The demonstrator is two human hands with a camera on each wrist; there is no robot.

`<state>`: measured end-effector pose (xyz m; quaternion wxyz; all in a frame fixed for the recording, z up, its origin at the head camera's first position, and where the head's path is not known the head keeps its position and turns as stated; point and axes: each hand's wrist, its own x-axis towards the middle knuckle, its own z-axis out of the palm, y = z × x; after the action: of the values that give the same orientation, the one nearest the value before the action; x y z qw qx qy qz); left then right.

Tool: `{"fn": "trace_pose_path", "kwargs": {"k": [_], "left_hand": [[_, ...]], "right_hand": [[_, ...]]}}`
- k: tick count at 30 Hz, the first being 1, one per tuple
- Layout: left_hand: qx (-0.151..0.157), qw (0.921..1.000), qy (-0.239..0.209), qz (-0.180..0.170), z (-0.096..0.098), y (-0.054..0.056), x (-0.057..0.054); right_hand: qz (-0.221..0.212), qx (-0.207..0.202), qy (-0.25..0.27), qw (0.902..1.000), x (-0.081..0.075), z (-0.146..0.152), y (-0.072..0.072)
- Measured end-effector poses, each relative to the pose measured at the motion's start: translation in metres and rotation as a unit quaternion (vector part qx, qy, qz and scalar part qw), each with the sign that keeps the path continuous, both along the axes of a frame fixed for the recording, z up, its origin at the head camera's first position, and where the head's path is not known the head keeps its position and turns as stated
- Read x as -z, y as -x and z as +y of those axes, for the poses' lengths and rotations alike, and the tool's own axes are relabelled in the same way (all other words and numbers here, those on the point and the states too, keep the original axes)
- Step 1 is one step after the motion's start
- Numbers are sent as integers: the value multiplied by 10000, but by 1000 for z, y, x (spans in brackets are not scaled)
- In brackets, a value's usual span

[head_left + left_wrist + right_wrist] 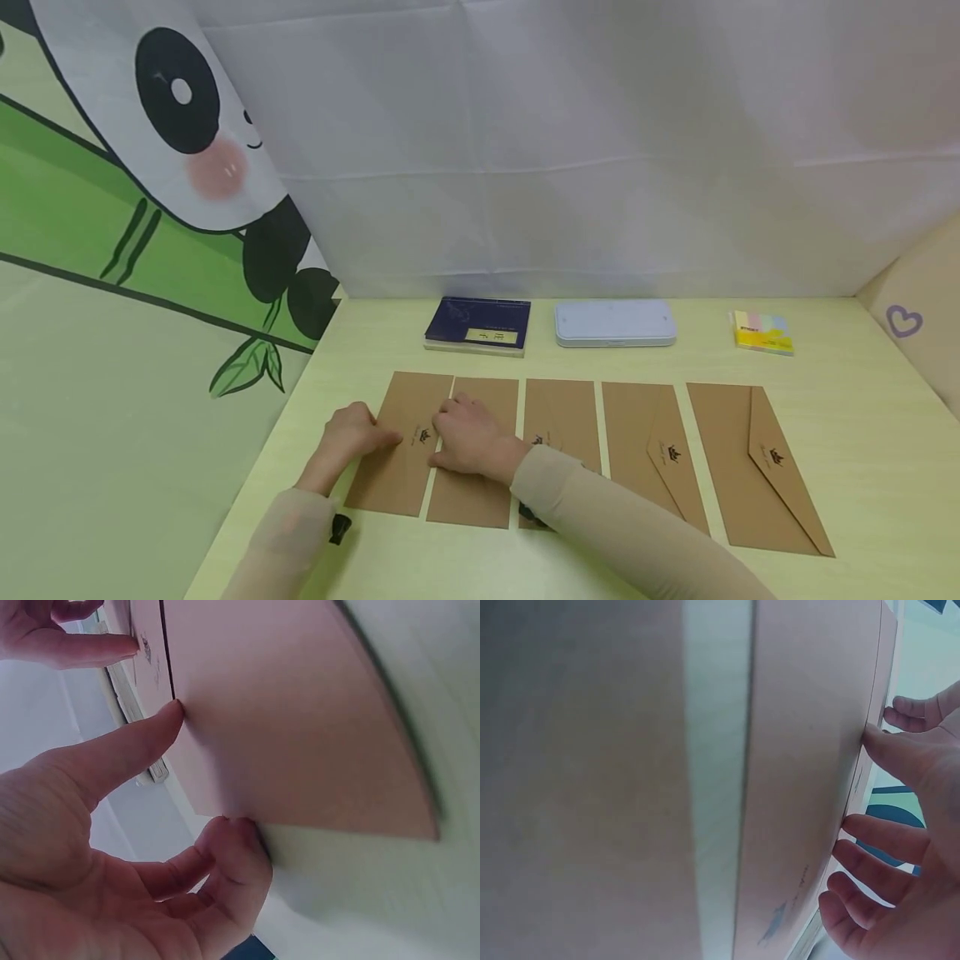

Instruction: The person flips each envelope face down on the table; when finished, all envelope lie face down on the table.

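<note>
Several brown kraft envelopes lie flat in a row. My left hand [351,435] is at the left side of the leftmost envelope [405,417]. In the left wrist view, its thumb [142,739] touches the paper and its bent fingers [232,855] meet the edge. Over the second envelope [472,500] is my right hand [471,435], its fingertips at the narrow gap beside the first. In the right wrist view, the right fingers [885,840] extend loosely along an envelope edge. The third envelope [562,404] is partly hidden by the right sleeve.
Two more envelopes, a fourth [626,433] and a fifth [723,458], lie to the right with flaps showing. Behind the row are a dark blue notebook [480,319], a pale blue case [615,321] and a pack of sticky notes [762,333]. A white cloth [585,167] hangs behind the table.
</note>
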<state>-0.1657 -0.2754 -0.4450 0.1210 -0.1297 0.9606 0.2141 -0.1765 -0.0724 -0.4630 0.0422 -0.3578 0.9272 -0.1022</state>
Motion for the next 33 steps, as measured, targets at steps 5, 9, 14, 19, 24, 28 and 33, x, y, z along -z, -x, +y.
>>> {"fn": "trace_pose_path", "kwargs": {"k": [5, 9, 14, 19, 24, 28, 33], "left_hand": [[-122, 9999, -14, -9, 2, 0, -2], [-201, 9998, -47, -62, 2, 2, -3], [-261, 9996, -68, -94, 2, 3, -3], [-278, 9996, -85, -44, 0, 4, -2], [-274, 9995, -107, -63, -1, 3, -1], [-291, 9995, -108, -95, -2, 3, -2], [-281, 9995, -98, -129, -1, 2, -5]], "right_hand": [[16, 5, 29, 10000, 0, 1, 1], [-7, 22, 80, 10000, 1, 1, 2], [21, 21, 91, 10000, 3, 0, 2], [0, 33, 101, 9999, 4, 0, 4], [1, 60, 113, 9999, 4, -1, 3], [-8, 58, 127, 9999, 3, -1, 3], [-4, 40, 155, 9999, 3, -1, 3]]}}
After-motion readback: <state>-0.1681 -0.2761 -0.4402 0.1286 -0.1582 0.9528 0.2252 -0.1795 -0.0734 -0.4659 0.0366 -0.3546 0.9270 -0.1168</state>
